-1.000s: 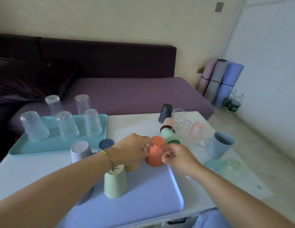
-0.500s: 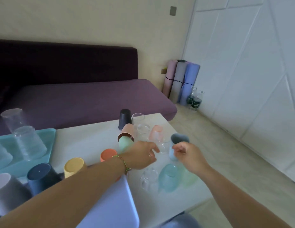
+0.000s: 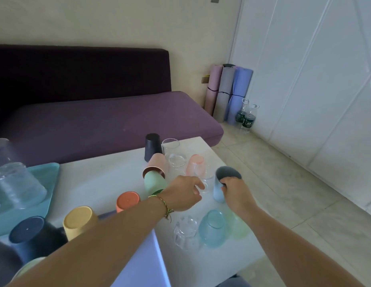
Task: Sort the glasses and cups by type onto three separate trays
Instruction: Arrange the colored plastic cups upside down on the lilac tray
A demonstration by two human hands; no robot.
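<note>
Although printed in pale writing on dark green labels, too small to read on the two bottles [image 3: 245, 117] by the far wall. Grips the upright blue-grey cup [image 3: 218, 191] with the right hand [image 3: 236, 193], fingers hooked over the rim into the mouth; cup right at the fingertips, on the white table [image 3: 110, 175] near its right edge. Reaches with the left hand [image 3: 182, 193], fingers loosely curled, tips by a clear glass [image 3: 208, 183]; cannot tell whether touching or pinching it. Half a second ago, hovered at that rim with right fingers bunched. A second ago, held the orange cup [image 3: 127, 200] with both hands; now left upside-down, free, beyond the left forearm.
</note>
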